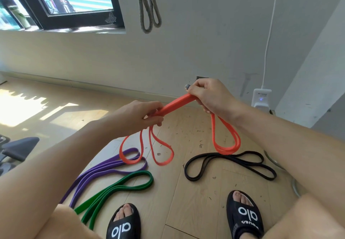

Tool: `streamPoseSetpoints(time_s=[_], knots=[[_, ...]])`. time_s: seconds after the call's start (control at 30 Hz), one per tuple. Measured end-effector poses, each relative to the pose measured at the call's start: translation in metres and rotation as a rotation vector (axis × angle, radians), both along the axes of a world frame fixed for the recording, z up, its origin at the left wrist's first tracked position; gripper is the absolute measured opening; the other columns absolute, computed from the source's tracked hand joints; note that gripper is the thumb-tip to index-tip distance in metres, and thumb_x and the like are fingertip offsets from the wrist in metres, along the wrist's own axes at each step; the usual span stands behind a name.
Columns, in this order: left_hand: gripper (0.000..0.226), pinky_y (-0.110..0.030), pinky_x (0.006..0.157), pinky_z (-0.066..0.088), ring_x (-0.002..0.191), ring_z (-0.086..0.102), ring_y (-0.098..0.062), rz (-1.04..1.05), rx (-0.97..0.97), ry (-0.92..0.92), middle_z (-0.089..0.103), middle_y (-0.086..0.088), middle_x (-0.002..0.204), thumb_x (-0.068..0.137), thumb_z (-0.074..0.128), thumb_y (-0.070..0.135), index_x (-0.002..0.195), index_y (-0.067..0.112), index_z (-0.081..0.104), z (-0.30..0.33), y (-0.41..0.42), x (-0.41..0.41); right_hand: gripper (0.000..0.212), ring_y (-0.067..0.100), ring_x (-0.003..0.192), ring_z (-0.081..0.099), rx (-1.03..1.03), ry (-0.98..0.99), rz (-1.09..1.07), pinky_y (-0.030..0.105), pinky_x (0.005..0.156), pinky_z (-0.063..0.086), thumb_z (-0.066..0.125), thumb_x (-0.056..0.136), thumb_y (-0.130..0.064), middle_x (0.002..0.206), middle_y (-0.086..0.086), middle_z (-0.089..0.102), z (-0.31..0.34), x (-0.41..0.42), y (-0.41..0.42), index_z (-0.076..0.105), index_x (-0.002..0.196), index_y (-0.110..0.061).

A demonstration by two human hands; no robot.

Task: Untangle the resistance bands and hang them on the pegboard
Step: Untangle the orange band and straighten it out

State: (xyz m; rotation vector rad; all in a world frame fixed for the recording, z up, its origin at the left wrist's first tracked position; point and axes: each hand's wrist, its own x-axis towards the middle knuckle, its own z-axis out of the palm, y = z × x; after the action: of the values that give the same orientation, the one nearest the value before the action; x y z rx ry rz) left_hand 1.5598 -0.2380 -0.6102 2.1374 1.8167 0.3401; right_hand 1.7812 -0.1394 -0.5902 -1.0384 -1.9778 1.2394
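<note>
Pale wooden plank floor (pixel 196 201) under a scuffed white wall (pixel 186 52), and the person is standing over the bands in black slides. Both hands are gripping the flat orange rubber resistance band (pixel 175 102): the left hand (pixel 141 115) is pinching the lower end of the taut stretch, the right hand (pixel 209 97) is clenching the upper end. That stretch is running up and to the right between them, loops dangling below each hand. The purple rubber band (pixel 104 167), green rubber band (pixel 119 188) and thin black band (pixel 229 164) are lying separately on the floor. A grey braided loop (pixel 149 5) is already hanging on the wall, above and between the hands; its hook or pegboard isn't showing. I'd say the orange one is heading upward next.
</note>
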Motion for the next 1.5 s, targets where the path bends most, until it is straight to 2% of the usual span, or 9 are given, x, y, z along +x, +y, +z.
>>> streamPoseSetpoints(time_s=[0.3, 0.53, 0.83, 0.97, 1.07, 1.13, 1.27, 1.4, 1.5], knots=[[0.005, -0.04, 0.087, 0.06, 0.088, 0.069, -0.014, 0.044, 0.007, -0.082, 0.068, 0.01, 0.091, 0.102, 0.055, 0.027, 0.107, 0.026, 0.056, -0.001, -0.001, -0.002, 0.031, 0.014, 0.045, 0.037, -0.023, 0.019, 0.012, 0.026, 0.044, 0.033, 0.059, 0.102, -0.033, 0.063, 0.004, 0.046, 0.002, -0.001, -0.001, 0.061, 0.077, -0.015], [0.006, -0.025, 0.084, 0.061, 0.084, 0.075, -0.007, 0.084, -0.011, -0.203, 0.074, 0.006, 0.09, 0.1, 0.059, 0.019, 0.105, 0.022, 0.059, 0.003, 0.0, 0.002, 0.031, 0.014, 0.046, 0.037, -0.002, 0.019, -0.008, 0.027, 0.044, 0.034, 0.057, 0.103, -0.033, 0.063, 0.005, 0.046, 0.002, 0.0, 0.0, 0.062, 0.08, -0.013], [0.011, -0.018, 0.075, 0.061, 0.081, 0.076, -0.005, 0.081, 0.006, -0.287, 0.074, 0.006, 0.093, 0.099, 0.061, 0.016, 0.1, 0.027, 0.06, 0.008, 0.002, 0.005, 0.032, 0.01, 0.042, 0.038, 0.031, 0.036, -0.053, 0.024, 0.044, 0.035, 0.057, 0.103, -0.032, 0.056, -0.001, 0.044, 0.001, 0.001, 0.004, 0.063, 0.081, -0.009], [0.007, -0.027, 0.085, 0.062, 0.086, 0.076, -0.008, 0.085, 0.019, -0.336, 0.076, 0.005, 0.096, 0.098, 0.062, 0.019, 0.102, 0.024, 0.063, 0.009, 0.002, 0.004, 0.033, 0.008, 0.041, 0.039, 0.06, 0.046, -0.071, 0.023, 0.046, 0.036, 0.058, 0.102, -0.031, 0.054, -0.004, 0.045, 0.004, 0.0, 0.004, 0.061, 0.076, -0.012], [0.01, -0.04, 0.094, 0.059, 0.094, 0.073, -0.009, 0.071, -0.032, -0.241, 0.075, 0.008, 0.099, 0.097, 0.064, 0.029, 0.106, 0.026, 0.064, 0.004, 0.002, 0.003, 0.032, 0.007, 0.042, 0.038, 0.098, 0.027, -0.031, 0.026, 0.05, 0.034, 0.06, 0.101, -0.03, 0.056, -0.005, 0.046, 0.008, -0.004, 0.0, 0.062, 0.073, -0.014], [0.014, -0.039, 0.1, 0.055, 0.101, 0.069, -0.003, 0.018, -0.071, -0.197, 0.074, 0.012, 0.104, 0.096, 0.066, 0.031, 0.11, 0.03, 0.065, 0.003, 0.002, 0.008, 0.032, 0.003, 0.042, 0.037, 0.147, -0.016, 0.009, 0.026, 0.052, 0.032, 0.061, 0.1, -0.031, 0.051, -0.012, 0.046, 0.011, -0.01, -0.004, 0.063, 0.071, -0.018], [0.027, -0.025, 0.096, 0.053, 0.102, 0.067, 0.004, 0.012, -0.024, -0.418, 0.072, 0.016, 0.106, 0.091, 0.073, 0.031, 0.117, 0.029, 0.064, 0.014, 0.003, 0.027, 0.026, 0.001, 0.05, 0.051, 0.273, -0.151, 0.066, 0.03, 0.058, 0.04, 0.062, 0.097, -0.031, 0.056, -0.013, 0.061, 0.022, -0.027, -0.016, 0.064, 0.074, -0.02], [0.012, -0.04, 0.096, 0.057, 0.094, 0.075, -0.016, 0.043, 0.103, -0.606, 0.077, -0.005, 0.093, 0.097, 0.066, 0.011, 0.105, 0.004, 0.071, 0.033, 0.011, 0.034, 0.026, 0.006, 0.055, 0.055, 0.312, -0.196, 0.102, 0.03, 0.061, 0.042, 0.061, 0.098, -0.03, 0.061, -0.007, 0.062, 0.047, -0.027, -0.016, 0.063, 0.074, -0.021], [0.004, -0.044, 0.095, 0.058, 0.09, 0.076, -0.019, 0.012, 0.103, -0.568, 0.076, -0.006, 0.087, 0.097, 0.066, 0.01, 0.098, 0.009, 0.07, 0.042, 0.017, 0.037, 0.029, 0.0, 0.047, 0.045, 0.303, -0.193, 0.097, 0.025, 0.056, 0.034, 0.063, 0.098, -0.03, 0.058, -0.009, 0.052, 0.062, -0.02, -0.006, 0.062, 0.071, -0.02]])
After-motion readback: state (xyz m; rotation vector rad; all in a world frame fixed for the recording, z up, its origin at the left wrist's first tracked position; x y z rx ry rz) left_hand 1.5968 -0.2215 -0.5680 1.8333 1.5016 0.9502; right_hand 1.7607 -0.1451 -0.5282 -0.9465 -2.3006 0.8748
